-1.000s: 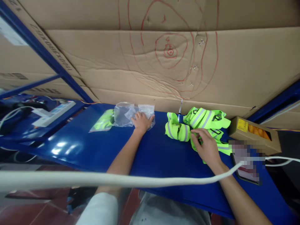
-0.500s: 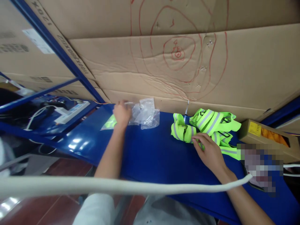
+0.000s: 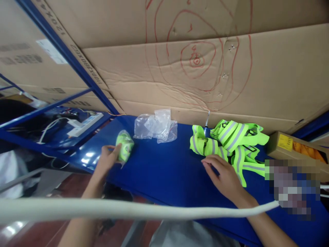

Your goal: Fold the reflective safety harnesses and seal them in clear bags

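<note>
My left hand grips a neon-green reflective strap packed in a clear bag, held over the left edge of the blue table. My right hand lies on the table with fingers spread, its fingertips just below a pile of loose neon-green reflective straps. A heap of empty clear plastic bags lies at the back of the table between the two hands.
Large cardboard sheets with red circles drawn on them stand behind the table. A small cardboard box sits at the right. A white power strip lies on a blue shelf at left. A white cable crosses the foreground.
My left hand left the clear bags, picked up the bagged green strap and drew it toward me and to the left. My right hand slid slightly off the strap pile.
</note>
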Available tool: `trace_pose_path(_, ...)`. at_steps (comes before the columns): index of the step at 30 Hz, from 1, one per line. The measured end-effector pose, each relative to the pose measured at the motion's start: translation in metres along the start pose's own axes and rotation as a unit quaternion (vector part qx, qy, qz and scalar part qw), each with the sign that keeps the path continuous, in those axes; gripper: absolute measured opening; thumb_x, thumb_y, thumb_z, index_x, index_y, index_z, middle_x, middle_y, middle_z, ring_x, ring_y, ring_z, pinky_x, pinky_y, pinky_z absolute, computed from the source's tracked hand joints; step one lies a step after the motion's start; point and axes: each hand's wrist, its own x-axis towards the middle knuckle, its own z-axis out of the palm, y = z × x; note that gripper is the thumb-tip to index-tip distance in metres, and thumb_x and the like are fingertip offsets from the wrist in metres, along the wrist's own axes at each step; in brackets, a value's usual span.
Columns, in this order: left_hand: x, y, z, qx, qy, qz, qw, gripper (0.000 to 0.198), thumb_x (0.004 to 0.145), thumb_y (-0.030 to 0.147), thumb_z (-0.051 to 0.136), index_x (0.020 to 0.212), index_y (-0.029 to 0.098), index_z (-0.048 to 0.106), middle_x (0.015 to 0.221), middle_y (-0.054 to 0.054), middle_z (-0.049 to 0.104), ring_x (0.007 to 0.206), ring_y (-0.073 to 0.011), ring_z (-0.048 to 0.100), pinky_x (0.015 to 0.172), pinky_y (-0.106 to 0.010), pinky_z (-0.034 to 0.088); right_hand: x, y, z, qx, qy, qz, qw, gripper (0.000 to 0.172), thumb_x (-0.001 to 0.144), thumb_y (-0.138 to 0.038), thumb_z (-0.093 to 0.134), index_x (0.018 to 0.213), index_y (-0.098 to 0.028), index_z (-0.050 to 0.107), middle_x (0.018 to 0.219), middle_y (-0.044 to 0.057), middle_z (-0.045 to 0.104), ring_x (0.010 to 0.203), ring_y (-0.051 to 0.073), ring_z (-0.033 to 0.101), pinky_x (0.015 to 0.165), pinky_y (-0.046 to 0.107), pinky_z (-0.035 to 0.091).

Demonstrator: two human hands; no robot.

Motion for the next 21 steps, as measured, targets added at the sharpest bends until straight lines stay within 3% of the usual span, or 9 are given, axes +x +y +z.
trace_pose_path(3,-0.062,0.011,0.011,-0.123,-0.048,-0.083,0.988,0.051,0.092,0.065,0.050,0.115,0.022,0.036,0.065,0.006,0.060,0.060,-0.0215,0.071,0.051,-0.032,0.060,-0.010,-0.023,0.023,0.106,-0.119,0.022,0.987,0.022,0.104,-0.032,0.051,0.106,-0.023,0.071,0.102,0.006,0.072,0.089,0.018,0.069,0.082,0.030,0.053)
trace_pose_path(6,-0.127,0.040,0.027,-0.198,-0.100,-0.122,0.967,0.063,0.078,0.074,0.061,0.108,0.027,0.032,0.067,0.006,0.063,0.054,-0.0234,0.069,0.046,-0.035,0.058,-0.022,-0.043,0.045,0.153,-0.242,0.047,0.957,0.026,0.095,-0.043,0.067,0.109,-0.022,0.073,0.095,0.004,0.072,0.070,0.015,0.063,0.066,0.026,0.049)
trace_pose_path(8,-0.161,0.061,0.036,-0.215,-0.110,-0.145,0.959,0.066,0.073,0.077,0.063,0.106,0.029,0.031,0.066,0.006,0.063,0.042,-0.0227,0.062,0.038,-0.035,0.053,-0.028,-0.051,0.054,0.176,-0.273,0.055,0.944,0.032,0.089,-0.045,0.073,0.111,-0.021,0.074,0.094,0.004,0.072,0.066,0.014,0.060,0.061,0.025,0.046)
trace_pose_path(11,-0.190,0.082,0.046,-0.191,-0.138,-0.137,0.962,0.057,0.077,0.073,0.061,0.105,0.030,0.036,0.063,0.006,0.063,0.040,-0.0238,0.060,0.036,-0.033,0.047,-0.029,-0.054,0.058,0.209,-0.268,0.096,0.936,0.020,0.093,-0.037,0.068,0.099,-0.019,0.075,0.084,0.002,0.071,0.064,0.013,0.058,0.059,0.024,0.041)
trace_pose_path(13,-0.197,0.089,0.050,-0.138,-0.157,-0.074,0.975,0.044,0.082,0.067,0.059,0.100,0.030,0.042,0.055,0.007,0.058,0.041,-0.0242,0.060,0.039,-0.031,0.045,-0.028,-0.051,0.058,0.241,-0.254,0.138,0.927,0.018,0.094,-0.032,0.064,0.088,-0.018,0.074,0.075,0.000,0.069,0.061,0.012,0.057,0.056,0.022,0.039)
trace_pose_path(16,-0.202,0.096,0.051,-0.071,-0.166,0.080,0.980,0.025,0.092,0.054,0.054,0.089,0.030,0.049,0.055,0.005,0.058,0.045,-0.0230,0.062,0.045,-0.031,0.047,-0.026,-0.040,0.062,0.304,-0.211,0.194,0.908,0.022,0.092,-0.034,0.064,0.083,-0.015,0.072,0.073,0.000,0.068,0.061,0.012,0.056,0.056,0.022,0.039)
trace_pose_path(19,-0.205,0.105,0.050,-0.034,-0.166,0.241,0.956,0.016,0.098,0.040,0.047,0.089,0.030,0.055,0.071,0.000,0.069,0.057,-0.0232,0.071,0.051,-0.031,0.053,-0.024,-0.029,0.067,0.351,-0.174,0.230,0.891,0.030,0.091,-0.042,0.066,0.080,-0.014,0.071,0.074,0.002,0.068,0.067,0.014,0.059,0.061,0.023,0.042)
trace_pose_path(21,-0.208,0.111,0.048,-0.005,-0.145,0.328,0.933,0.011,0.098,0.035,0.048,0.093,0.031,0.058,0.079,-0.003,0.073,0.065,-0.0253,0.074,0.053,-0.033,0.056,-0.022,-0.025,0.068,0.385,-0.180,0.241,0.872,0.034,0.090,-0.046,0.066,0.079,-0.015,0.069,0.070,0.001,0.065,0.064,0.014,0.057,0.060,0.024,0.042)
